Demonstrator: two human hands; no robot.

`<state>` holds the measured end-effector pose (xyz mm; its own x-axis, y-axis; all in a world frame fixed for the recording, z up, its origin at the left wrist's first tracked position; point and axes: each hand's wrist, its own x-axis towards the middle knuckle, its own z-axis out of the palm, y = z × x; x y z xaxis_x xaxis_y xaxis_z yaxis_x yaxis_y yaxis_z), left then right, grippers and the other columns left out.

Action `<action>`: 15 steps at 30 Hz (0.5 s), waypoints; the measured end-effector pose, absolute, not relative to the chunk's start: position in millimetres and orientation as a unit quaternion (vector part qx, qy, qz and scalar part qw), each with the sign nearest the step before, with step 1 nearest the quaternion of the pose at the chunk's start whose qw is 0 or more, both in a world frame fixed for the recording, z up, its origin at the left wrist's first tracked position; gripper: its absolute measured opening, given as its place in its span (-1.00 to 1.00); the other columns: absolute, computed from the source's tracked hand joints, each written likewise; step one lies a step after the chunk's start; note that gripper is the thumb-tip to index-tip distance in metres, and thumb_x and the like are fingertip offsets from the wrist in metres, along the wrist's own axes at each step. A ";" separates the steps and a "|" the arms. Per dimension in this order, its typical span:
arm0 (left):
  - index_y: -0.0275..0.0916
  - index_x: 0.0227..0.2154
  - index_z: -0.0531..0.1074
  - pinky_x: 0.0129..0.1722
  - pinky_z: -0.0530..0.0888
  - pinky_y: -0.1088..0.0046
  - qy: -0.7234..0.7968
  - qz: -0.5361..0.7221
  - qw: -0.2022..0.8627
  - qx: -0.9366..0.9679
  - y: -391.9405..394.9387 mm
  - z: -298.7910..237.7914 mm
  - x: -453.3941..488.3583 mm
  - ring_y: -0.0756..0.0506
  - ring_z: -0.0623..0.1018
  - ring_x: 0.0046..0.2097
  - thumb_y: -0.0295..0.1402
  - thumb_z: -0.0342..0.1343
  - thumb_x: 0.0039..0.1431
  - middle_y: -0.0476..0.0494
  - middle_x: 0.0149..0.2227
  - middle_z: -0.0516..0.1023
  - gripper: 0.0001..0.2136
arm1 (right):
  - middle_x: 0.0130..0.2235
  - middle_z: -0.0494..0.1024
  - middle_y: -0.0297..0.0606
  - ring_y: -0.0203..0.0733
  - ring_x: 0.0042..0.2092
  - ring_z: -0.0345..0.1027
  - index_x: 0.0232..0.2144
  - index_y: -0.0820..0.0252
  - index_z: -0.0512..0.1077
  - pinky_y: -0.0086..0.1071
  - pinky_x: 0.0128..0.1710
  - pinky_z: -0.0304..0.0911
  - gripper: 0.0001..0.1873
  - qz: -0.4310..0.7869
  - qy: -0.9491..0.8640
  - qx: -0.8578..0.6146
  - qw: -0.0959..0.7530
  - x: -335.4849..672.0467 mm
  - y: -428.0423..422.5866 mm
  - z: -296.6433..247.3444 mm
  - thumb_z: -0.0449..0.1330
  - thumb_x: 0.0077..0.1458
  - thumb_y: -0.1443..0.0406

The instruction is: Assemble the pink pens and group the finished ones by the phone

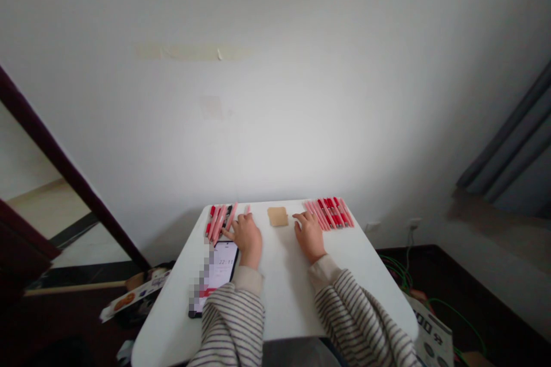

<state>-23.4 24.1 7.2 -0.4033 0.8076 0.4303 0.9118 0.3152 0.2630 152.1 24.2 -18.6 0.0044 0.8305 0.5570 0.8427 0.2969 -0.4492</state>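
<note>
My left hand [247,234] rests on the white table [284,292], fingers curled, touching the row of pink and red pens [220,220] at the far left; a pink pen tip shows by its fingers. My right hand [309,233] lies palm down, fingers slightly apart, its fingertips against a second row of pink and red pens [329,213] at the far right. Between the hands sits a small brown square pad [278,216]. Both arms wear striped sleeves.
A phone [215,275] with a lit screen lies on the table under my left forearm. The table stands against a white wall. A doorway opens at left, a grey curtain hangs at right, and green cable and printed bags lie on the dark floor.
</note>
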 end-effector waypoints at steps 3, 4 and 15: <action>-0.10 -0.06 0.48 0.12 0.13 -0.11 -0.785 -0.283 0.093 -0.543 26.4 5.0 -24.2 -0.22 0.41 0.01 -0.54 -0.17 0.18 -0.21 -0.05 0.51 -0.60 | -0.18 0.48 -0.19 -0.11 -0.07 0.25 -0.11 0.16 0.49 -0.29 -0.02 0.20 -0.67 0.002 -0.715 -0.571 0.404 154.0 25.4 -21.3 0.03 0.14 0.43; -0.09 -0.05 0.47 0.11 0.14 -0.09 -0.779 -0.295 0.083 -0.546 26.7 4.9 -24.1 -0.21 0.41 0.00 -0.54 -0.16 0.18 -0.21 -0.04 0.51 -0.59 | -0.18 0.48 -0.18 -0.10 -0.08 0.25 -0.11 0.17 0.49 -0.28 -0.03 0.21 -0.68 0.005 -0.719 -0.562 0.408 154.9 25.9 -22.2 0.03 0.14 0.43; -0.01 -0.08 0.48 0.11 0.18 0.11 -0.664 -0.377 -0.020 -0.646 13.4 12.6 -16.4 -0.14 0.43 -0.02 -0.48 -0.06 0.19 -0.05 -0.01 0.55 -0.66 | -0.11 0.47 -0.15 -0.07 -0.03 0.29 -0.03 0.11 0.44 -0.15 0.01 0.25 -0.67 0.046 -0.734 -0.493 0.465 169.9 31.9 -28.6 0.04 0.19 0.33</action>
